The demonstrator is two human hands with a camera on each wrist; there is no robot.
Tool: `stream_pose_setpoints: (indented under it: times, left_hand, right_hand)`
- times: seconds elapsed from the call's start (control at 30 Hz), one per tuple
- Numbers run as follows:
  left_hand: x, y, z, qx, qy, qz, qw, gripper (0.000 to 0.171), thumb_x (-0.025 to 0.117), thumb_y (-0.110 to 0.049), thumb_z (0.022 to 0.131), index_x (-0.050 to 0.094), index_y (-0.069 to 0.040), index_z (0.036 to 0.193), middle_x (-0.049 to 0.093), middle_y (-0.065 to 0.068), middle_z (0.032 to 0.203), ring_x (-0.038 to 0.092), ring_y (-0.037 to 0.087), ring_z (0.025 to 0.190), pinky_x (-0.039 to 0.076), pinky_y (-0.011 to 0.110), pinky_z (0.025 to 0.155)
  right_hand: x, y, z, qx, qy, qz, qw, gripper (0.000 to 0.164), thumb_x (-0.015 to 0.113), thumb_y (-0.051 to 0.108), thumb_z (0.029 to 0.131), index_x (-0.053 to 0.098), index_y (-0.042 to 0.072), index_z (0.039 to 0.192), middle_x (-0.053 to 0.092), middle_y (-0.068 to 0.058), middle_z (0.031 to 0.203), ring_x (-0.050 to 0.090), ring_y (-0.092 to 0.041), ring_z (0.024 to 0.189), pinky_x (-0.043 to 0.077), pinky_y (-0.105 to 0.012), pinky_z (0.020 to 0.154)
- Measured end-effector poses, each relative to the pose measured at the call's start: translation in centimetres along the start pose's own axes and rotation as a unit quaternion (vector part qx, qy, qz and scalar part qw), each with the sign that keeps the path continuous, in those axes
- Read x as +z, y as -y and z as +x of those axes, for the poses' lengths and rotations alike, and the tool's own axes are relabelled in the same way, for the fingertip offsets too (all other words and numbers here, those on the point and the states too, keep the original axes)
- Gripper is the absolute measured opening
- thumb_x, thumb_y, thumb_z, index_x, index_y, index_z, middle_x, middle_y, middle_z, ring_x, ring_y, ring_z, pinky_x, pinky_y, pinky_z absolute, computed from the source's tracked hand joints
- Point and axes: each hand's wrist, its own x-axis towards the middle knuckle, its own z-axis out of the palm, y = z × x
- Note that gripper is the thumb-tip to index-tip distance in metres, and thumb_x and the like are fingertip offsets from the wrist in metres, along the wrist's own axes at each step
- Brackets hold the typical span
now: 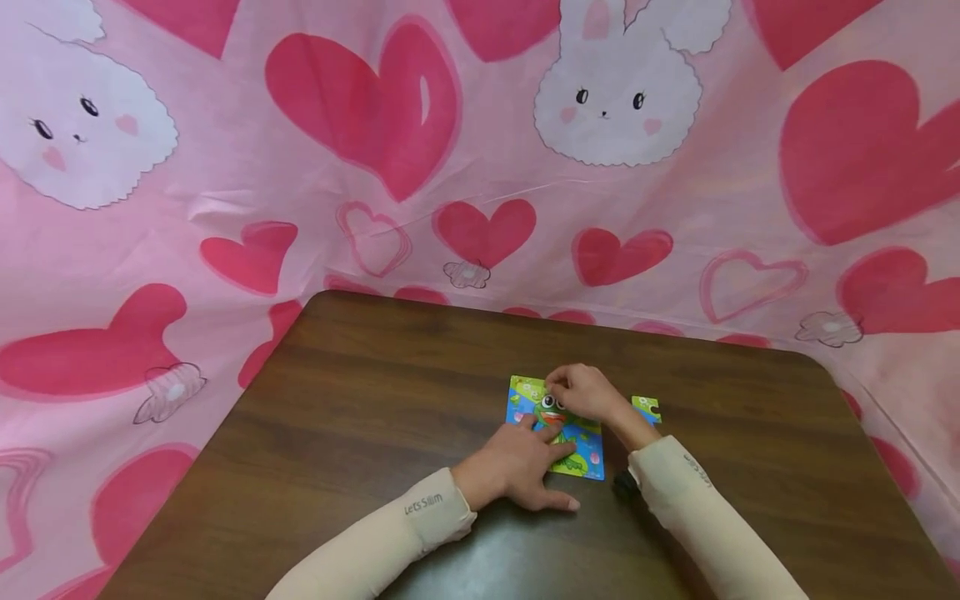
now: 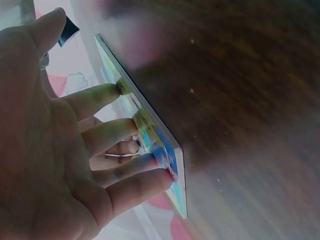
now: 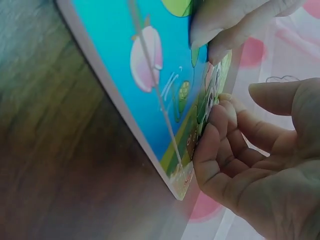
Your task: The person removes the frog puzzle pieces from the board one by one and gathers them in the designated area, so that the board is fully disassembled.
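A small jigsaw puzzle [image 1: 592,458] with a green frog on a blue and green ground lies on the table. Spread fingers of my left hand [image 1: 525,467] rest on its lower left part, the thumb off the board. In the left wrist view, several fingertips of the left hand [image 2: 55,160] touch the puzzle [image 2: 172,150]. At the puzzle's top edge is my right hand [image 1: 588,392]. Its bent fingertips touch the frog's head area; the right wrist view shows the thumb of this hand [image 3: 250,165] apart from the puzzle [image 3: 125,65]. No piece shows between thumb and fingers.
One loose puzzle piece [image 1: 645,407], green and blue, lies to the right of the puzzle, beyond the right forearm. The brown wooden table [image 1: 360,400] reaches back to a pink cloth [image 1: 525,183] with hearts and rabbits. A dark wrist device [image 1: 625,486] sits under the right sleeve.
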Motion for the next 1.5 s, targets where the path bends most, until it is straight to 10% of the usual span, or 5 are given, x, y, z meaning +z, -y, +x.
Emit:
stream_pose_setpoints:
  times: [1.5]
  left_hand:
    - [0.14,0.32,0.1,0.001,-0.003,-0.008,1.0,0.08,0.045,-0.085,0.086,0.043,-0.042,0.153,0.039,-0.006,0.163,0.041,0.035,0.146,0.045,0.046,0.109]
  right_hand:
    - [-0.31,-0.43,0.35,0.046,0.004,0.052,0.998,0.02,0.062,0.013,0.099,0.076,0.008,0.112,0.072,-0.007,0.101,0.056,-0.017,0.073,0.049,-0.029,0.063]
